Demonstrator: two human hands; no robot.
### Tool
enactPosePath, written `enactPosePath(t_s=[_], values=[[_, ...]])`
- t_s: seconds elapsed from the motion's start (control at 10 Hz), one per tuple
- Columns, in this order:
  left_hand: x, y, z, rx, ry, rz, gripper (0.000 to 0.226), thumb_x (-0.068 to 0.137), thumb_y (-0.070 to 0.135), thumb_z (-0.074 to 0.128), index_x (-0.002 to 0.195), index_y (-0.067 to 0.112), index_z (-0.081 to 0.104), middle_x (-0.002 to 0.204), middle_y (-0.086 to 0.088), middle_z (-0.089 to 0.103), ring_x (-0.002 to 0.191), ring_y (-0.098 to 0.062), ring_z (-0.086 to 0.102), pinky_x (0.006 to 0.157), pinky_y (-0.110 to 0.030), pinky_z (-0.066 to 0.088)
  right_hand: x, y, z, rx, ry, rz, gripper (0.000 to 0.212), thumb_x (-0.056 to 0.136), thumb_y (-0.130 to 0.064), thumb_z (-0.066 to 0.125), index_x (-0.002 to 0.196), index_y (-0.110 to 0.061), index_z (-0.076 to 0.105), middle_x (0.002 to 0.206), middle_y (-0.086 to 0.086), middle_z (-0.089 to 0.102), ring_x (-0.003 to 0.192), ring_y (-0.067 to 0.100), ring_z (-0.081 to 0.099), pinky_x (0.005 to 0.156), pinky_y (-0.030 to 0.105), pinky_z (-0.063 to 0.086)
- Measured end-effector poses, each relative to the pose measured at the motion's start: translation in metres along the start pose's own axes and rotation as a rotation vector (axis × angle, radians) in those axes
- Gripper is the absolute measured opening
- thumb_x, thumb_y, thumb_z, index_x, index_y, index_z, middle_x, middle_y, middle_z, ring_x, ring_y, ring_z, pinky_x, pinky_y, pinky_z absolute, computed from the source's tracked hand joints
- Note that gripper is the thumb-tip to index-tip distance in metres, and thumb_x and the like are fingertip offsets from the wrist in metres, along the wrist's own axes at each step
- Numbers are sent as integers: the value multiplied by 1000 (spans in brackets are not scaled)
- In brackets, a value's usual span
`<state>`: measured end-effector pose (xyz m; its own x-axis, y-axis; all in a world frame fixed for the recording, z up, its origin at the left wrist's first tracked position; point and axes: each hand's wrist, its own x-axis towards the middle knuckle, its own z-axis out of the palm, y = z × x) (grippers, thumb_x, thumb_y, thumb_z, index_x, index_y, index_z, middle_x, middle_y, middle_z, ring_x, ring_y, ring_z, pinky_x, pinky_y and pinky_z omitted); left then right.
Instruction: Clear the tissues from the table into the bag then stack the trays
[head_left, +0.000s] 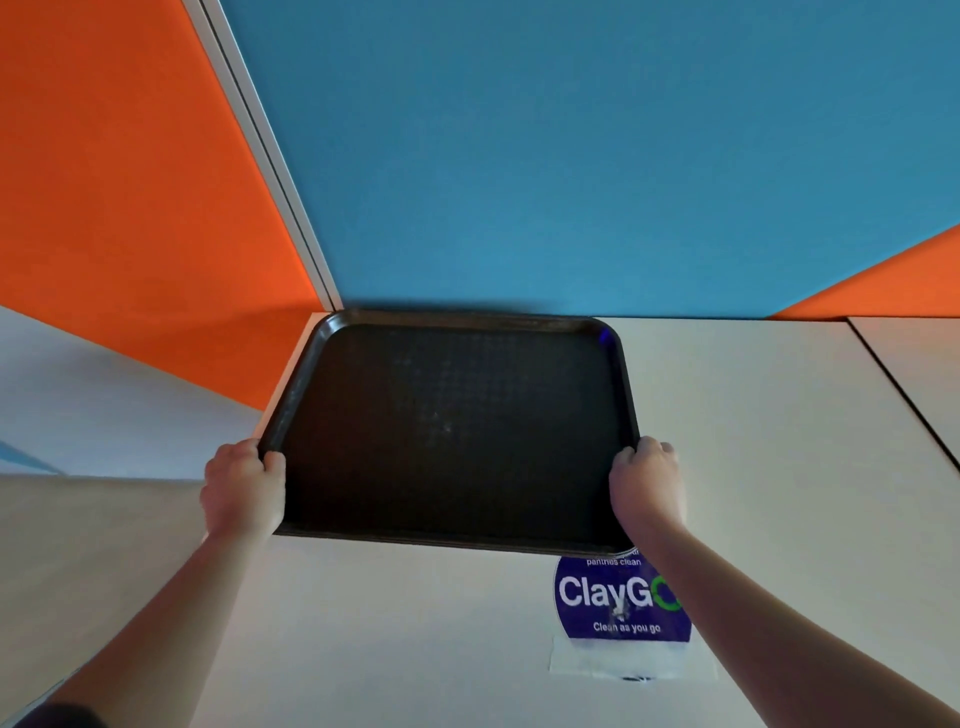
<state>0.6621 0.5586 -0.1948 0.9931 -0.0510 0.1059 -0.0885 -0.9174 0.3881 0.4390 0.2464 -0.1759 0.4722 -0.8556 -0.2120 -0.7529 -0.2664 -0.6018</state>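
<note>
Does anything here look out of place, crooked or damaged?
Little stands out. The black tray sits slightly askew, its left edge overhanging the table, with both hands gripping its sides. The sticker has a small torn white spot.

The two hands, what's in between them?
In the head view, the dark tray fills the stretch between the left hand and the right hand. Each hand grips one side edge. Nothing shows on the tray.

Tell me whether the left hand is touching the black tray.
Touching. The head view shows the left hand with its fingers curled over the black tray at its left rim.
</note>
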Motion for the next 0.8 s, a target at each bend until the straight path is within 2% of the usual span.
enactPosePath(t_s=[0.1,0.2,0.3,0.4,0.5,0.6,0.7,0.8], values=[[7,0,-2,29,-19,-11,26,88,14,44,90,-6,59,84,-25,54,83,-42,50,69,-48,44,3,-6,3,-23,-13,-49,26,96,-4,32,106,8,52,114,23,49,100,37,50,78,35,40],[4,3,-7,59,-56,-25,27,90,13,41,102,-6,57,100,-26,51,97,-42,46,80,-51,42,6,-4,4,4,-12,-54,27,98,-13,32,106,5,51,114,22,48,92,36,51,74,32,35],[0,11,-13,81,-63,10,34,93,13,41,124,1,50,123,-23,44,114,-40,39,92,-53,35,7,-2,3,-12,-35,-72,27,98,-14,33,105,4,51,112,21,48,87,32,47,74,33,34],[-9,21,-16,93,-48,78,40,94,17,46,132,3,45,135,-18,38,123,-37,33,97,-54,31,5,-1,-3,-16,-43,-96,23,97,-15,33,105,-1,49,111,20,47,99,37,48,77,37,37],[-26,37,-17,153,-36,224,40,91,16,51,131,6,50,143,-16,34,130,-35,27,100,-55,27,-1,1,-8,-20,-64,-144,22,97,-15,32,111,-5,44,111,19,46,102,37,47,78,40,39],[-48,65,-21,259,-138,359,43,94,24,46,137,16,43,152,-9,22,138,-28,18,109,-54,17,-10,5,-20,-116,-129,-196,29,97,-18,31,119,-4,44,124,15,45,108,32,44,77,38,38],[-74,102,-28,280,-192,448,46,97,33,37,142,21,35,156,-4,13,142,-23,10,113,-53,8,-23,12,-51,-173,-155,-243,37,98,-20,33,132,-6,37,134,16,39,120,35,40,92,42,41],[-100,142,-41,276,-235,503,49,97,42,31,143,24,34,157,-2,12,143,-21,7,113,-53,5,-39,20,-94,-172,-137,-286,42,98,-24,34,137,-8,32,140,17,34,126,37,34,101,45,36]])
